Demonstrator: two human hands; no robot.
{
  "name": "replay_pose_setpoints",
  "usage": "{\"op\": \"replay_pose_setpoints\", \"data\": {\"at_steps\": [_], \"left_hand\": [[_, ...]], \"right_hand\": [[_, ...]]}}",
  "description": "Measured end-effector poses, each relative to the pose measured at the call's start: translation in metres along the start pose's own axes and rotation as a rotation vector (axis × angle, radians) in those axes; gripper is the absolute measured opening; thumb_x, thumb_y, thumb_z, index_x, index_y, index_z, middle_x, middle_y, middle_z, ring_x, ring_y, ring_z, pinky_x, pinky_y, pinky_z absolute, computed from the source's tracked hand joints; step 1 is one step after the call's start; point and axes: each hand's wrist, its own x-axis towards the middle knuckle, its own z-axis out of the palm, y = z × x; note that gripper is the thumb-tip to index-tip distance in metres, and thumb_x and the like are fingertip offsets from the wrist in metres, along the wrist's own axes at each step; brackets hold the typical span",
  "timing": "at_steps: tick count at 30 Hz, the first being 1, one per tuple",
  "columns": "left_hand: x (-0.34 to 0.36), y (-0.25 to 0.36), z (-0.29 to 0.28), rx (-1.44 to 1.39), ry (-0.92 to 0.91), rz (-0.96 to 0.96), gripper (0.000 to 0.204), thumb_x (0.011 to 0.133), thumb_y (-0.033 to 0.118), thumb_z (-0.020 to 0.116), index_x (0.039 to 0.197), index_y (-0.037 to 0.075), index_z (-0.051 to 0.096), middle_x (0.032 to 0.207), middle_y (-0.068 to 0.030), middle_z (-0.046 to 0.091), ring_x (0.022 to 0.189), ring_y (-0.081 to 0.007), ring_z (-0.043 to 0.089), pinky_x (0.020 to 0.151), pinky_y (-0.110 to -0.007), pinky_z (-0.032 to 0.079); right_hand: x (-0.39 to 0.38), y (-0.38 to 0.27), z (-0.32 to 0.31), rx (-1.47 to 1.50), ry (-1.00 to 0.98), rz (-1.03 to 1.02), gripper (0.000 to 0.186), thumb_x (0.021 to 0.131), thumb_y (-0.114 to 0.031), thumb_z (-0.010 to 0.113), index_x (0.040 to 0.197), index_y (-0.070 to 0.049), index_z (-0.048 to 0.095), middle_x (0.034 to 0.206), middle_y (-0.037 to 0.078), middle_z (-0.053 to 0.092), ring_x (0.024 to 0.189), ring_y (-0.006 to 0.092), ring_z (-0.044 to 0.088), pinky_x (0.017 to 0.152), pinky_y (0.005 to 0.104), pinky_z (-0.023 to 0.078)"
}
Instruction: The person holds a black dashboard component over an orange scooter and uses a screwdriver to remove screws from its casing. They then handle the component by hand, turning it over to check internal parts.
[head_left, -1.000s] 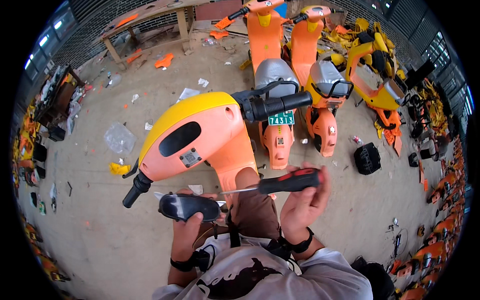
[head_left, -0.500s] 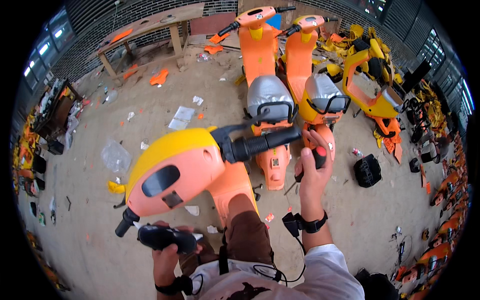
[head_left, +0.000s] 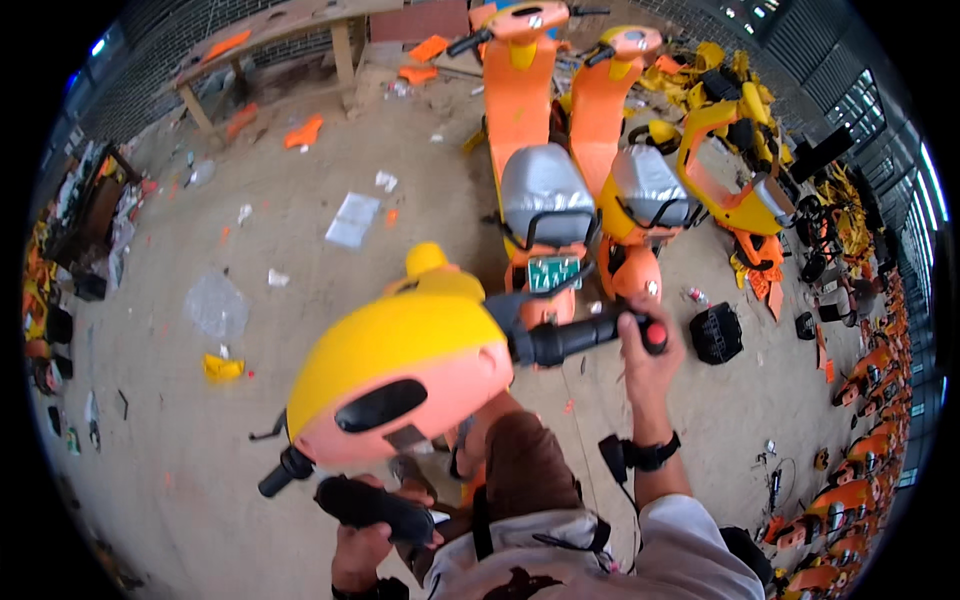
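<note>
In front of me stands a scooter, its yellow and pink-orange handlebar housing (head_left: pixel 400 365) closest to my body. My right hand (head_left: pixel 650 365) is closed at the end of the black right handlebar grip (head_left: pixel 575 338). In it is a short black handle with a red end (head_left: pixel 655 336); what tool it belongs to is hidden. My left hand (head_left: pixel 362 550), low below the housing, is wrapped round a rounded, elongated black thing (head_left: pixel 375 508) with a pale tip. Its kind is unclear. The black left handlebar grip (head_left: pixel 285 472) is just above that hand, apart from it.
Two orange scooters with silver-covered seats (head_left: pixel 545 195) stand ahead, with a yellow scooter frame (head_left: pixel 715 165) to their right. A black basket (head_left: pixel 717 333) is on the floor at right. Plastic sheeting (head_left: pixel 216 305) and orange pieces (head_left: pixel 303 132) litter the left. A wooden table (head_left: pixel 290 35) stands behind.
My right hand has closed in on the end of the right grip, with the red-ended handle still in it. The handlebar housing now appears further right and lower. My left hand keeps the black thing.
</note>
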Motion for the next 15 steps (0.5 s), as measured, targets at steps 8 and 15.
{"op": "replay_pose_setpoints", "data": {"at_steps": [8, 15], "left_hand": [[-0.026, -0.051, -0.029, -0.058, 0.014, 0.059, 0.061, 0.080, 0.013, 0.064, 0.131, 0.011, 0.031, 0.117, -0.0376, 0.053, 0.082, -0.0512, 0.065, 0.066, -0.056, 0.059], [-0.059, -0.094, -0.010, -0.129, 0.027, -0.005, 0.055, 0.084, 0.009, 0.059, 0.134, 0.008, 0.034, 0.118, -0.0380, 0.054, 0.081, -0.0486, 0.067, 0.066, -0.051, 0.059]], "right_hand": [[-0.012, 0.026, 0.002, 0.069, 0.077, -0.177, 0.021, 0.088, -0.008, 0.070, 0.106, 0.002, 0.066, 0.105, 0.008, 0.066, 0.099, 0.0147, 0.060, 0.092, 0.0276, 0.045], [-0.014, 0.031, 0.000, 0.079, 0.083, -0.283, 0.023, 0.088, -0.015, 0.072, 0.102, 0.002, 0.066, 0.097, 0.006, 0.066, 0.089, 0.0107, 0.059, 0.081, 0.0239, 0.048]]}}
